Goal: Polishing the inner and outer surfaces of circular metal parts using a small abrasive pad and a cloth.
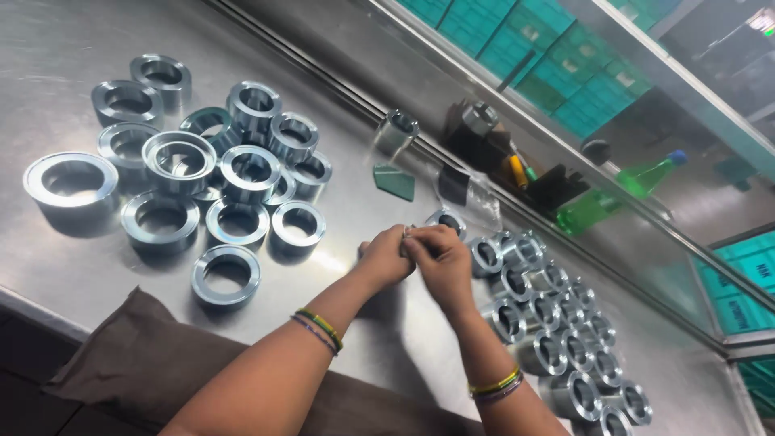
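My left hand (386, 255) and my right hand (440, 260) meet above the steel table (48, 32), fingertips pinched together on a small pale object (408, 233) too small to identify. Both wrists wear thin coloured bracelets. A steel ring (446, 220) lies just behind my right hand. To the right of my hands, a cluster of small steel bushings (549, 323) runs toward the table's near right end. On the left lies a group of larger flat steel rings (202, 173), some stacked.
One steel bushing (396, 129) stands alone near the back rail, with a green pad (395, 182) and a black block (454, 184) close by. A brown cloth (145, 355) hangs over the near edge. Behind the glass lie a green bottle (622, 194) and dark tools (484, 137).
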